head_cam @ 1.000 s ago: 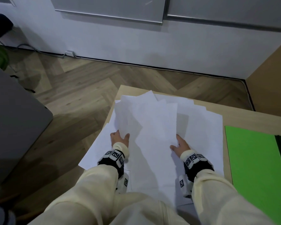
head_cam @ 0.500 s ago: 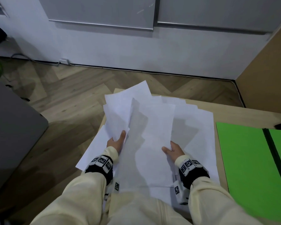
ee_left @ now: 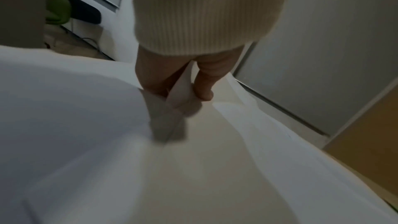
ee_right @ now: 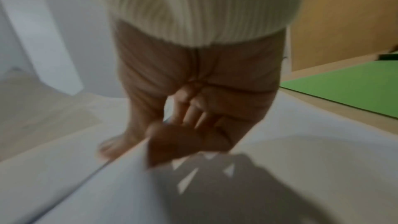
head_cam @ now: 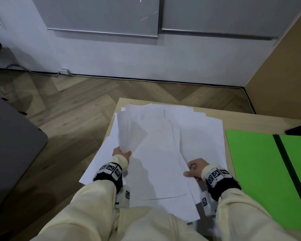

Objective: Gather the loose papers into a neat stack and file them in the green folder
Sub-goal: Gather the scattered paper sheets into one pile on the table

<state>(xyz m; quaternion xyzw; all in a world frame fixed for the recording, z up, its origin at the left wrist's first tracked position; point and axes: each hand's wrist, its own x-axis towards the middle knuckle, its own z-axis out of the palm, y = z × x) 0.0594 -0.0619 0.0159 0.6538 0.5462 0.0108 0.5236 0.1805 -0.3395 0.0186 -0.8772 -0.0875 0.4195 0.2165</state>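
Several loose white papers (head_cam: 160, 153) lie fanned over the left half of the wooden table (head_cam: 250, 122). My left hand (head_cam: 122, 152) pinches the near edge of a few sheets at the pile's left, lifting them slightly; the left wrist view shows the thumb and fingers of this left hand (ee_left: 181, 93) clamped on a paper edge. My right hand (head_cam: 193, 168) grips the right edge of the sheets lower down, with the fingers curled. In the right wrist view the right hand (ee_right: 150, 130) closes round a sheet's edge. The green folder (head_cam: 257, 171) lies open and flat to the right.
A dark spine (head_cam: 285, 162) divides the folder's two halves. A black object (head_cam: 299, 129) pokes in at the table's far right. A grey surface (head_cam: 10, 145) stands to the left over the wood floor. A tan panel (head_cam: 285, 66) rises at right.
The sheets my left hand had raised have come down towards the pile. My right hand has shifted right and nearer, to the right edge of the papers.
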